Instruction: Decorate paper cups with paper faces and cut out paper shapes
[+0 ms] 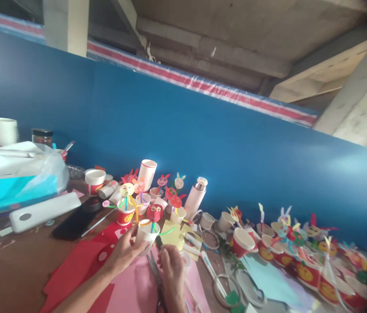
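My left hand is closed around the side of a white paper cup. A red paper face rises from the cup on a blue stem, and a green pipe cleaner sticks out to the right. Close beside the cup is my right hand, its fingers curled together. A small dark piece shows at its fingertips, too blurred to name. Scissors lie on pink paper just left of the right hand, their handles partly hidden by the wrist.
Finished-looking cup figures stand behind, including one with a yellow face. Several red cups crowd the right. A pink thermos, black phone, white power bank, red paper and tape rings surround the hands. A blue partition closes the back.
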Motion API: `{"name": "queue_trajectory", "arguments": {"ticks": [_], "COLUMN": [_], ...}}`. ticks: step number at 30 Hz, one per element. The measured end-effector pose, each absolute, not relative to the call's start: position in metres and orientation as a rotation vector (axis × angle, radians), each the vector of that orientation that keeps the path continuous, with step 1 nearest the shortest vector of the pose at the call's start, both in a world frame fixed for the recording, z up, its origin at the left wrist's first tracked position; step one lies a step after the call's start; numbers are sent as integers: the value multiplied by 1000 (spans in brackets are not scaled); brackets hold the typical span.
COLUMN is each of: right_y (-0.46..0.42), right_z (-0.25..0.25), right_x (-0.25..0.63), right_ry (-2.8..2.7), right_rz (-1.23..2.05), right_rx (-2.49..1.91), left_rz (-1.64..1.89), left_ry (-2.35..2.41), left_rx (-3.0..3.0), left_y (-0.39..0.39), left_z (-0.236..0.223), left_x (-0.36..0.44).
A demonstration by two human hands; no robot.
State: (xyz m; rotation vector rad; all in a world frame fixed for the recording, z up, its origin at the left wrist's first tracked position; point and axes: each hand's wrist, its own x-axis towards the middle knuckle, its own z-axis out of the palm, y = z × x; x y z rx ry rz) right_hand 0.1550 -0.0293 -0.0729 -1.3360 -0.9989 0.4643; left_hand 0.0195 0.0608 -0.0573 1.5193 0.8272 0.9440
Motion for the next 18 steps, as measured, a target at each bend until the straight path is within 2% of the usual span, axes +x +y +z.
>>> {"name": "queue_trajectory", "arguments": {"ticks": [6,12,18], "right_y": [-37,-44,-50], "right_z": [-74,-90,-93], "right_x": [172,200,210], "right_ry": [-1138,-1218,-1357], "right_rz": [383,130,154], "right_rx": [-1420,-1450,-1504], "left_rz": [1009,951,947], "left_ry": [828,804,855], "left_rx": [1502,1443,1468], "left_y": [62,61,58], "left_z": [-58,-63,-60], "left_x": [19,20,20]}}
